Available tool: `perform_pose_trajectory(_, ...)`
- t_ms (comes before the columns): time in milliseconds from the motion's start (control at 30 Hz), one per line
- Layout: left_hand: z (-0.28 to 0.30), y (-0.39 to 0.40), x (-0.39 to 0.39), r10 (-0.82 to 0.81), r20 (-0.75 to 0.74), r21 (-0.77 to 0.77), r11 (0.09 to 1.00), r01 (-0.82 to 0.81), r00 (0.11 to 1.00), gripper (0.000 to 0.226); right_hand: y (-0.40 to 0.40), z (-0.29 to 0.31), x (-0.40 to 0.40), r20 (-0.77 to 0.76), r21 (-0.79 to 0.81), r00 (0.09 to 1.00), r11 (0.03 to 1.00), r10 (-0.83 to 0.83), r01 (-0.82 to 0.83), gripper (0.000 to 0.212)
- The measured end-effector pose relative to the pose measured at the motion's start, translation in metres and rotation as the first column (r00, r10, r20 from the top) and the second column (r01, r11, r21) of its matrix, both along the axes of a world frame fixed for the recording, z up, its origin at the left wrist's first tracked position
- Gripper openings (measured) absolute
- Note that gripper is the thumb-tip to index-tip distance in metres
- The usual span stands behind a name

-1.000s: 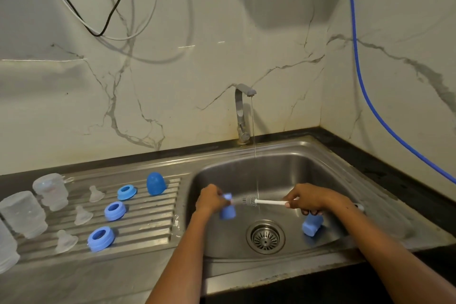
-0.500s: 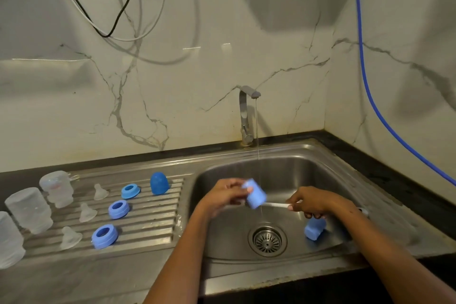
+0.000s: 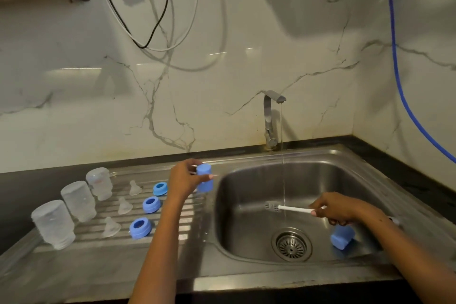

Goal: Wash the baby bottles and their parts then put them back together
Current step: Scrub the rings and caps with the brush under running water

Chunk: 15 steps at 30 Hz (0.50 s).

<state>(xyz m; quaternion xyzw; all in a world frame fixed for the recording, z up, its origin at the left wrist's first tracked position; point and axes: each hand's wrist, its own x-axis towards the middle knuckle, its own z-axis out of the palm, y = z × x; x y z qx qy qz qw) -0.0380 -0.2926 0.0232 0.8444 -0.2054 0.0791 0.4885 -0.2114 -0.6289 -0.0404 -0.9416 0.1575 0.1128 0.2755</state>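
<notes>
Blue plastic cap (image 3: pixel 204 178) gripped in left hand (image 3: pixel 183 179) | right hand (image 3: pixel 338 210) grasps bristled white brush (image 3: pixel 287 207)

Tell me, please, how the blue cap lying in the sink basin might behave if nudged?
The blue cap lies on its side, so it would probably roll. It looks like light plastic. The tap is running, so it may be slippery.
</notes>
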Motion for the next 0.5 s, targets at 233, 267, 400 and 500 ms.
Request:
perform_pose_trajectory(233,-0.015,0.044,0.017,0.071,-0.031,-0.026,0.997,-0.072,0.997,0.035,-0.011,-0.015,0.007,0.026,0.053,1.0,0.999,-0.001,0.0,0.008)
perform_pose_trajectory(267,-0.015,0.048,0.018,0.083,-0.037,-0.026,0.996,-0.084,0.996,0.035,-0.012,-0.017,0.009,0.026,0.061,1.0,0.998,0.0,-0.001,0.008)
perform_pose_trajectory(400,-0.023,0.058,0.023,0.104,-0.07,0.018,0.995,-0.103,0.992,0.036,-0.015,-0.02,0.013,0.021,0.09,1.0,0.996,-0.008,0.006,0.012)
perform_pose_trajectory(500,-0.025,0.066,0.027,0.137,-0.097,0.044,0.99,-0.134,0.986,0.037,-0.01,-0.018,0.015,0.016,0.116,1.0,0.993,0.004,-0.006,0.011)
